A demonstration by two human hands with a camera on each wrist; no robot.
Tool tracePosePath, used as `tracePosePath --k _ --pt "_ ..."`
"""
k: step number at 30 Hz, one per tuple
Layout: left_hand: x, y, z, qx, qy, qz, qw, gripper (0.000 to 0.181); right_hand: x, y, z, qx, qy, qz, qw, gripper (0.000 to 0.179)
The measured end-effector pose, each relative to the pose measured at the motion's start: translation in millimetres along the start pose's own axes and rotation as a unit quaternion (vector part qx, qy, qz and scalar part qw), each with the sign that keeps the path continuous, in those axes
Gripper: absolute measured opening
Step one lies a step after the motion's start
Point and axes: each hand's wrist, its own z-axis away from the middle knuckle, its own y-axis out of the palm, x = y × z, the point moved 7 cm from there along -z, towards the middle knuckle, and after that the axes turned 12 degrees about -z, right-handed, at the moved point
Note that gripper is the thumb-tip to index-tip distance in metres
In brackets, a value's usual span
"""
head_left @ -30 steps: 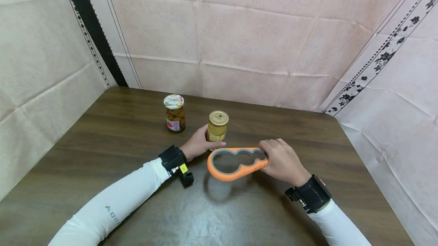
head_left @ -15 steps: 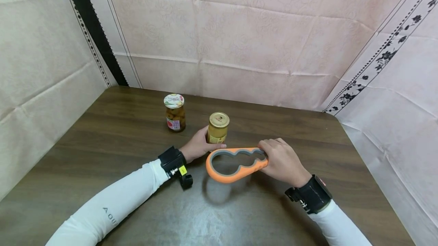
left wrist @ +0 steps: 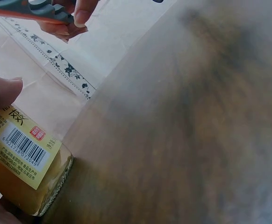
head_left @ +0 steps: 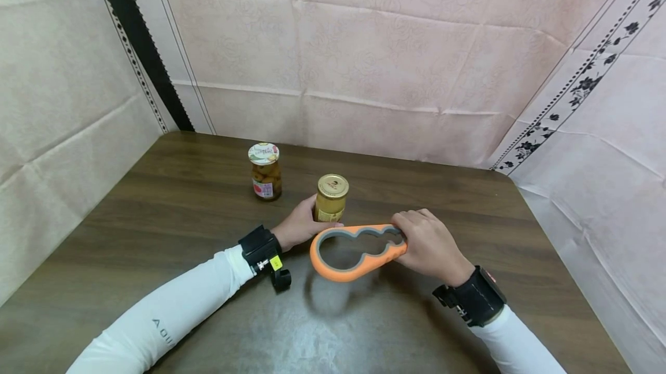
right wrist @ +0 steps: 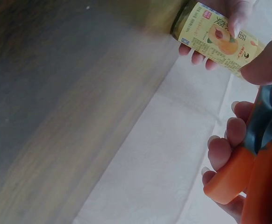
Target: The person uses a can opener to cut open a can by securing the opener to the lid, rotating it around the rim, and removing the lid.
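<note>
In the head view my left hand (head_left: 299, 226) grips a glass jar of yellow fruit (head_left: 331, 203) with a gold lid, roughly upright. Its yellow peach label (right wrist: 222, 39) shows in the right wrist view, and a barcode (left wrist: 25, 147) in the left wrist view. Whether its base touches the table I cannot tell. My right hand (head_left: 429, 244) holds an orange and grey jar opener (head_left: 368, 262) by its handle end, fingers curled round it. The opener's wide loop points left, in front of the jar and above the table. It is not round the lid.
A second jar (head_left: 267, 176), with a patterned white lid and brownish contents, stands behind and left of the held jar. The brown wooden table (head_left: 218, 310) ends at pale cloth hangings (head_left: 364, 73) at the back and sides.
The gold-lidded jar has come slightly lower in the head view, toward me, with my left hand. The opener's loop end has shifted a little left and down; my right hand barely moves.
</note>
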Motion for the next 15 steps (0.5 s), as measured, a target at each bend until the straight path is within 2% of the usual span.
tracePosePath --k 15 --pt "-4.3 3.6 6.9 0.007 0.013 -0.001 0.9999 0.065 10.3 -5.6 -1.4 -0.011 -0.016 0.004 0.9998 0.024"
